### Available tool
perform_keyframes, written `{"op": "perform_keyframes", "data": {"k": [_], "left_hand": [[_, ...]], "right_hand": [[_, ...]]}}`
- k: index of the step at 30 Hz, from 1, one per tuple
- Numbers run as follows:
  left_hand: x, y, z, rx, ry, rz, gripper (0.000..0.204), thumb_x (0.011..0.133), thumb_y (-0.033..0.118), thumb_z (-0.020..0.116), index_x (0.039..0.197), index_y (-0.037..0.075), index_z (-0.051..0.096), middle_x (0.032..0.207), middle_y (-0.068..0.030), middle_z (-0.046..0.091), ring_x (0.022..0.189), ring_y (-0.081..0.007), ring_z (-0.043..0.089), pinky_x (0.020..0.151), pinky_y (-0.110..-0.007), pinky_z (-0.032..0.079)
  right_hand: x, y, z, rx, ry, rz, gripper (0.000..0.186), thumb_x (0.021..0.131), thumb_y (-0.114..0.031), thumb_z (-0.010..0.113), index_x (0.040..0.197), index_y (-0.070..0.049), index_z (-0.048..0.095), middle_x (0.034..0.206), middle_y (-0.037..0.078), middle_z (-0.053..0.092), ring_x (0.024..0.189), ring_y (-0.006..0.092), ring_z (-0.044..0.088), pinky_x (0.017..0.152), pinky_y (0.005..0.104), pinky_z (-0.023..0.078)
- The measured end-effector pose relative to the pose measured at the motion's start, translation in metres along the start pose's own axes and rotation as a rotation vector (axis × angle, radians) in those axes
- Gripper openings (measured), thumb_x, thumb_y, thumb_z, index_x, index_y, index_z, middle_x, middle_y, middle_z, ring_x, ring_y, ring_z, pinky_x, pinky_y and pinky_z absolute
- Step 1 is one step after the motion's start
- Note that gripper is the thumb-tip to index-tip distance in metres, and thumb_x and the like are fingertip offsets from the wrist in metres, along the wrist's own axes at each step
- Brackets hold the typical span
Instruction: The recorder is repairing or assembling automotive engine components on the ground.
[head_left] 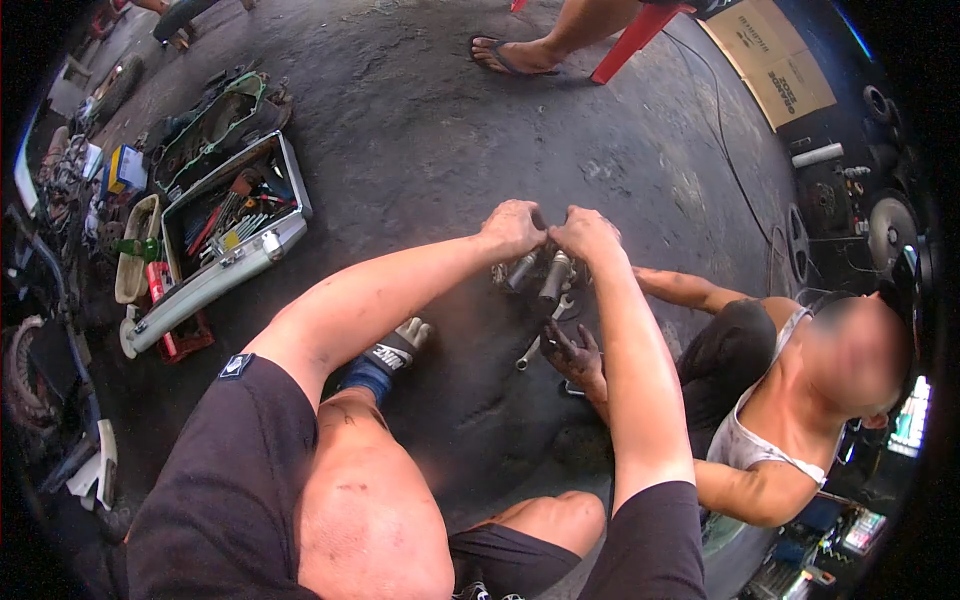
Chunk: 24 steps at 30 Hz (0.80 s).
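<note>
My left hand [513,229] and my right hand [587,236] are close together over the floor, both with fingers curled. A small dark shape shows between them; what they grip is mostly hidden behind the fingers. Just below them are two metal cylindrical parts, a shorter one [521,272] on the left and a longer one [555,276] on the right. A combination wrench [541,338] slants below these parts. Beside its middle, a co-worker's grease-blackened hand [572,354] is held with fingers spread, under my right forearm.
An open metal toolbox [290,222] full of hand tools stands at left, near a green-edged cover [215,125]. The co-worker [765,400] crouches close on my right. Ahead are another person's sandalled foot [520,57] and a red chair leg [632,45]. Cardboard [770,60] lies far right.
</note>
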<state>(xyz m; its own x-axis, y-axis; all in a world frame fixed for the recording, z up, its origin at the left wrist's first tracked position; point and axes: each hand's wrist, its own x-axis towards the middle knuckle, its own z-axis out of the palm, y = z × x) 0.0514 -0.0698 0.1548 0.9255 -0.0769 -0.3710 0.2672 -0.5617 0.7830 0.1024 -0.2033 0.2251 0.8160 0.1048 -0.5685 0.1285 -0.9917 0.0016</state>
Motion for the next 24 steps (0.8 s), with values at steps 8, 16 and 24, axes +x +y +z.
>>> {"op": "perform_keyframes", "data": {"k": [8,16,24], "left_hand": [[-0.001,0.005,0.002,0.033,0.085,0.069,0.035,0.08,0.031,0.072,0.102,0.004,0.067,0.102,-0.0193,0.071,0.103,-0.0345,0.067,0.088,-0.043,0.053],[-0.006,0.007,0.001,0.017,0.101,-0.039,0.044,0.077,0.033,0.074,0.107,0.002,0.067,0.11,-0.0199,0.07,0.107,-0.0358,0.065,0.092,-0.044,0.051],[-0.004,-0.002,0.007,0.015,0.216,-0.012,0.04,0.076,0.03,0.073,0.105,0.002,0.068,0.108,-0.0218,0.07,0.106,-0.037,0.066,0.094,-0.043,0.051]], "right_hand": [[-0.003,-0.007,-0.003,-0.059,0.01,-0.012,0.044,0.09,-0.031,0.06,0.124,-0.005,0.068,0.133,0.018,0.062,0.125,0.0309,0.059,0.105,0.0427,0.047],[0.003,-0.01,-0.002,-0.134,-0.007,-0.028,0.046,0.086,-0.035,0.061,0.121,-0.006,0.069,0.127,0.02,0.065,0.12,0.034,0.062,0.102,0.0445,0.049],[0.001,-0.003,-0.004,-0.12,-0.04,-0.083,0.049,0.081,-0.035,0.064,0.121,-0.007,0.069,0.127,0.02,0.065,0.12,0.0341,0.062,0.101,0.0445,0.049]]}}
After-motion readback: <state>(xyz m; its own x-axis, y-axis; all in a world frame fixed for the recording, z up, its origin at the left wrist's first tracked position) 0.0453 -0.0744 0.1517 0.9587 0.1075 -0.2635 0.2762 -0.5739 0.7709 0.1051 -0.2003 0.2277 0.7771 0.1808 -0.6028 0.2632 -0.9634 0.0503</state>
